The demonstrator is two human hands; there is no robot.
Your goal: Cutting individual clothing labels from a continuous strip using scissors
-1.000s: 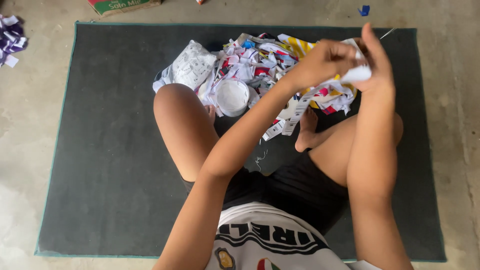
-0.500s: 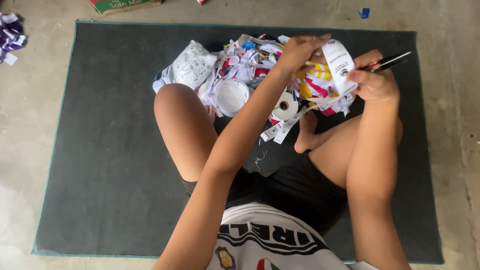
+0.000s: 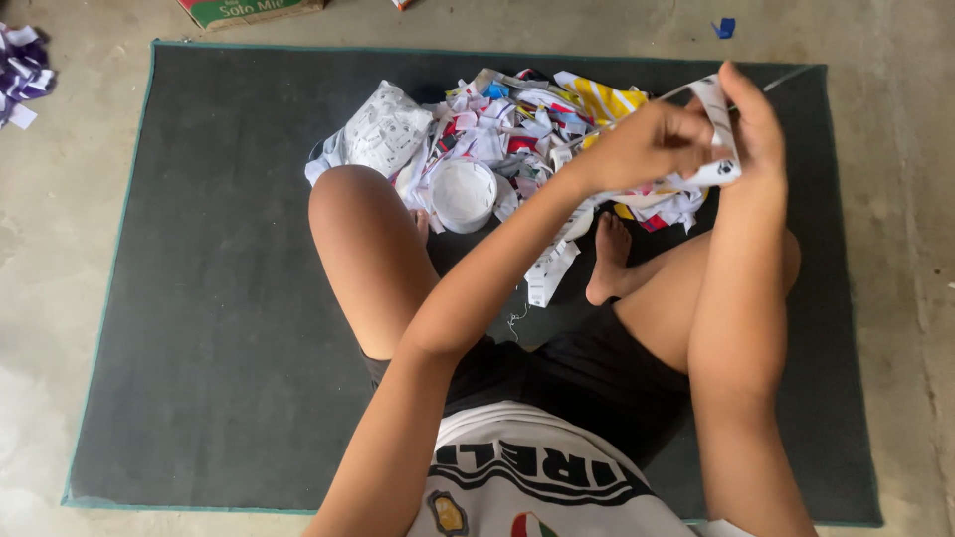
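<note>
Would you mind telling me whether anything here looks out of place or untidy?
Mostly the paper scraps: they lie in a loose heap on the dark mat, not stacked. A few purple scraps sit apart on the bare floor, top left. Both the left hand and the right hand hold one white strip.

floor: bare grey concrete | dark mat, teal-edged | light: soft, even

Soft even daylight, faint shadows, slight blur throughout.
</note>
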